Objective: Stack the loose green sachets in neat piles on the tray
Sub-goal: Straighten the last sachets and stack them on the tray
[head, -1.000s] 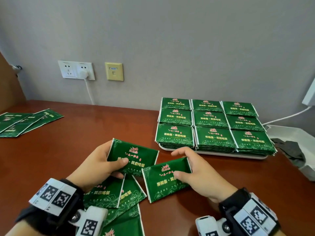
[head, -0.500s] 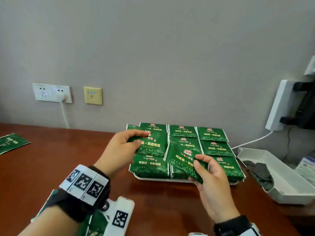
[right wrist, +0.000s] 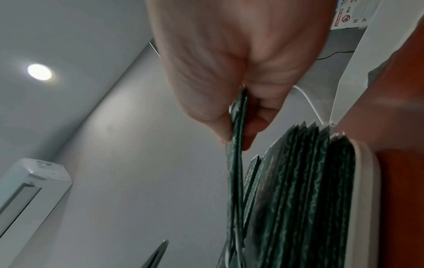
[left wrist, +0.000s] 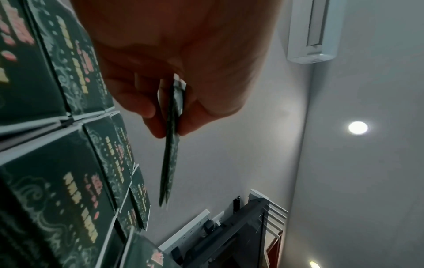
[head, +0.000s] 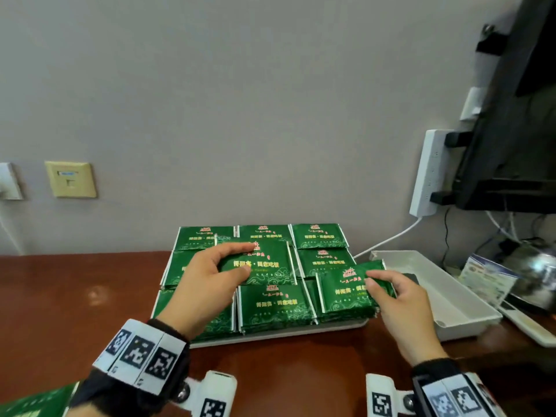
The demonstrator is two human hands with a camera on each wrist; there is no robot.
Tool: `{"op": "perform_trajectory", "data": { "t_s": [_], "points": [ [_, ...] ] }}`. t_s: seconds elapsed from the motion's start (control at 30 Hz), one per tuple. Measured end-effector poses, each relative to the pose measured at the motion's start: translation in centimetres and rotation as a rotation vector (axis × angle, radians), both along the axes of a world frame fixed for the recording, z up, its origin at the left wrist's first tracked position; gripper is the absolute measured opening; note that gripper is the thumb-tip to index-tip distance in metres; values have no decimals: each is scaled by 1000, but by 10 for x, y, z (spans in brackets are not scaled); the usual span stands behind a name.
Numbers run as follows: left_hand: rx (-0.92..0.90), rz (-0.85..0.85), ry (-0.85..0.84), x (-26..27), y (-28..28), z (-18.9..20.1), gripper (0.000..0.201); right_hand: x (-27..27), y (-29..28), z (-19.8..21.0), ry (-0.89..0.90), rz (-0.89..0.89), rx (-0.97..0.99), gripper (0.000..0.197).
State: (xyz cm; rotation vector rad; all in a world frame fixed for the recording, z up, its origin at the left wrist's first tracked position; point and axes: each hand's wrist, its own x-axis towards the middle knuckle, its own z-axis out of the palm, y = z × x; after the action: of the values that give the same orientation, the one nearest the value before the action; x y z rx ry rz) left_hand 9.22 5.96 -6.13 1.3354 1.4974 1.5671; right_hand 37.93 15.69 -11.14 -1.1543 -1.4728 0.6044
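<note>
Head view shows the placing step: the left hand (head: pixel 207 272) pinches one green sachet (head: pixel 261 263) over the middle pile, and the right hand (head: pixel 397 299) pinches another sachet (head: pixel 343 291) above the near right pile on the white tray (head: pixel 270 337). Next, I judge, each must be lowered square onto its pile and released. Nine piles in three rows; two sachets in hand; more loose sachets (head: pixel 30 404) lie on the worktop (head: pixel 75 296), number unclear.
</note>
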Motion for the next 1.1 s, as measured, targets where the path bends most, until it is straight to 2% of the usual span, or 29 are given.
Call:
{"op": "perform_trajectory", "data": {
  "t_s": [0.13, 0.23, 0.3, 0.4, 0.7, 0.83, 0.97, 1.1],
  "points": [
    [-21, -11, -6, 4, 2, -3, 36, -2, -1, -3, -122, 44, -42, 17],
    [-39, -44, 20, 11, 2, -7, 35, -2, -3, -4, -211, 90, -93, 47],
    [-44, -47, 30, 13, 2, -10, 35, -2, -4, -3, -332, 87, -115, 68],
    [-44, -59, 13, 14, 3, -11, 35, -1, -4, -3, -481, 65, -134, 86],
    [-28, -70, 47, 19, 4, -15, 35, 0, -1, -10, -530, 68, -139, 74],
    [-39, -118, 40, 23, 2, -15, 48, -1, -1, -11, -527, 89, -122, 74],
    [-51, -166, 156, 30, 11, -8, 67, -2, -5, -9, -554, 89, -112, 76],
    [-76, -197, 233, 54, 40, 1, 67, -5, -7, -9, -566, 89, -88, 72]
  ]
}}
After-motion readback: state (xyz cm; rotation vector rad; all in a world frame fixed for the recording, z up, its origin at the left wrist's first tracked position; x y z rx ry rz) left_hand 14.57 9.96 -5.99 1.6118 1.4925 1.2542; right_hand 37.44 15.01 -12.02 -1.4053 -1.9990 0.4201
